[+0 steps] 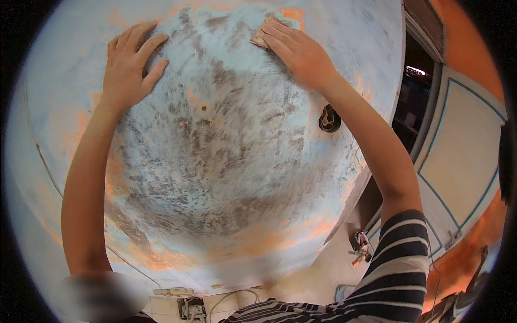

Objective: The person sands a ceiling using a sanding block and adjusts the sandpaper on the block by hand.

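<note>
A wall (242,161) with worn light-blue paint, dark scuffs and orange patches fills the middle. My left hand (129,64) rests on it at the upper left, fingers spread, holding nothing. At the upper right, my right hand (295,52) presses a folded brown sheet, apparently sandpaper (260,40), against the painted surface. Below the right wrist is a round hole (330,119) with wires inside. Small holes mark the wall between my arms.
An open doorway (416,93) and a cream door with blue-green trim (464,149) stand at the right. Tools (359,246) lie on the tiled floor. A cable (129,262) runs to a power strip (173,291) at the bottom, beside a box with wires (192,310).
</note>
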Available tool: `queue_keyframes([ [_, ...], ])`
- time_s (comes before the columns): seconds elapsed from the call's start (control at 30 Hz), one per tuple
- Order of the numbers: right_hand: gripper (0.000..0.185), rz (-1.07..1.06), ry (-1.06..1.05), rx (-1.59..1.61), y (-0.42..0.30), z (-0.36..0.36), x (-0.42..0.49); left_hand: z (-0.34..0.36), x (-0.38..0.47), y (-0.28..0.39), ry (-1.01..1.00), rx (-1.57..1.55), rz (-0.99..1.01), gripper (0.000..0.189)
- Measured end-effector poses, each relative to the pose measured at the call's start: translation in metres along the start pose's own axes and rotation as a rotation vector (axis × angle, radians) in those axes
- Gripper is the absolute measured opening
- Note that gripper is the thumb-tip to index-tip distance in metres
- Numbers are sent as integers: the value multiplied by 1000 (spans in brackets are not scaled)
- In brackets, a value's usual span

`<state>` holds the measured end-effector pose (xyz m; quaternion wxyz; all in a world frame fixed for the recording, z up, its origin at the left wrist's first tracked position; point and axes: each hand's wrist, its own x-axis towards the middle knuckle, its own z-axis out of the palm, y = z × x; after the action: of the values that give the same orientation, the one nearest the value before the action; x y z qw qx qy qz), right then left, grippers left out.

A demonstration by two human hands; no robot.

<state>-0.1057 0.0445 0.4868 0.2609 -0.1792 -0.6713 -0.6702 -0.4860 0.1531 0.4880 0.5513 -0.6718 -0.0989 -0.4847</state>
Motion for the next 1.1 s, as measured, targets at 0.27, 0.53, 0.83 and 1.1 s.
queue_keyframes([
  [0.27,44,56,-35,33,38,5,-29,-5,27,33,-141,46,72,44],
  [0.53,45,-4,-26,23,59,-6,-28,0,58,76,-223,68,67,45],
  [0.83,33,-66,43,-83,62,-5,-31,-4,57,99,-328,134,-75,52],
  [1.1,32,148,-96,74,59,-17,-22,-21,51,100,-513,182,-124,60],
])
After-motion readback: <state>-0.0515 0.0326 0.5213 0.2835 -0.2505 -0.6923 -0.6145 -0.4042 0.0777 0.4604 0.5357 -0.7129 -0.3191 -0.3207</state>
